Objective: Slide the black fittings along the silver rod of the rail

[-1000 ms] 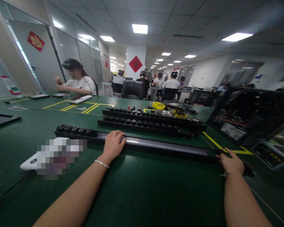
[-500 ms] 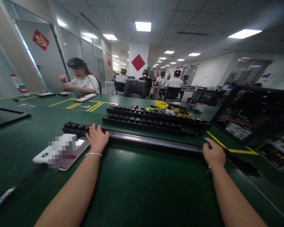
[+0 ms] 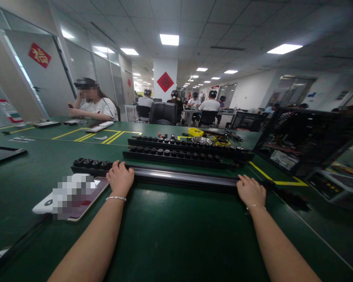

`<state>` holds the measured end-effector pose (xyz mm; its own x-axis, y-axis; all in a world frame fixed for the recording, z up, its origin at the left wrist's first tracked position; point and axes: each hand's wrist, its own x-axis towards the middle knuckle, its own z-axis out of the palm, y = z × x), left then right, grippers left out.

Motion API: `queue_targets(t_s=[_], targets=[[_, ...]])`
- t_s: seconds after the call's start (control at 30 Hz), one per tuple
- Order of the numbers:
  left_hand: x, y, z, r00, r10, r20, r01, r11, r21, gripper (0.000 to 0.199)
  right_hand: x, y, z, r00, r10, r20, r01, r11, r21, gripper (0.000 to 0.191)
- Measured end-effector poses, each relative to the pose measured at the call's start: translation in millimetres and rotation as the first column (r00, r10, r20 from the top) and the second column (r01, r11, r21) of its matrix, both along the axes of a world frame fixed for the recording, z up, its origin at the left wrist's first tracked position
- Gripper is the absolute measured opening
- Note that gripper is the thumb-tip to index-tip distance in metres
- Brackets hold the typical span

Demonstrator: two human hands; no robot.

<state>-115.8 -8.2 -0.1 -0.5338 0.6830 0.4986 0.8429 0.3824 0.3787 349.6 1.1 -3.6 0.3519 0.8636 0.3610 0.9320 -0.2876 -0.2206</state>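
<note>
A long black strip [image 3: 182, 176] lies crosswise on the green table in front of me. Its middle is a smooth, shiny cover, and several black socket-like pieces show at its left end. My left hand [image 3: 120, 180] grips it left of the middle, fingers bent over its far edge. Near the right end, my right hand [image 3: 252, 192] holds it with the fingers curled over the top; the thumb is partly hidden. Behind it lie two similar strips, a nearer one [image 3: 176, 159] and a farther one [image 3: 194, 148], both lined with round black pieces.
A white device [image 3: 59, 194] and a phone [image 3: 90, 203] lie left of my left forearm. Beyond the strips are a yellow bin [image 3: 195, 132] and loose parts. At right stand a black open frame [image 3: 291, 137] and a boxy device [image 3: 335, 186]. A co-worker [image 3: 95, 103] sits at the far left.
My right hand has moved left along the strip and now curls over it. The left hand keeps its place on the strip. The view has shifted slightly right.
</note>
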Motion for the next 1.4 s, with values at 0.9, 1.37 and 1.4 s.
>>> queue_targets(t_s=[0.9, 1.37, 1.4], targets=[[-4, -3, -6.2, 0.978, -0.136, -0.156, 0.121, 0.987, -0.104, 0.056, 5, 5, -2.1, 1.0, -0.012, -0.021, 0.012, 1.0, -0.015, 0.05], [-6, -8, -5.7, 0.989, -0.142, -0.051, 0.124, 0.957, -0.263, 0.057, 4, 4, 2.1, 1.0, -0.011, -0.018, 0.01, 0.998, -0.062, 0.052], [-7, -8, -6.2, 0.986, -0.155, -0.064, 0.132, 0.954, -0.269, 0.056, 4, 5, 1.8, 1.0, -0.012, -0.015, 0.011, 0.998, -0.061, 0.052]])
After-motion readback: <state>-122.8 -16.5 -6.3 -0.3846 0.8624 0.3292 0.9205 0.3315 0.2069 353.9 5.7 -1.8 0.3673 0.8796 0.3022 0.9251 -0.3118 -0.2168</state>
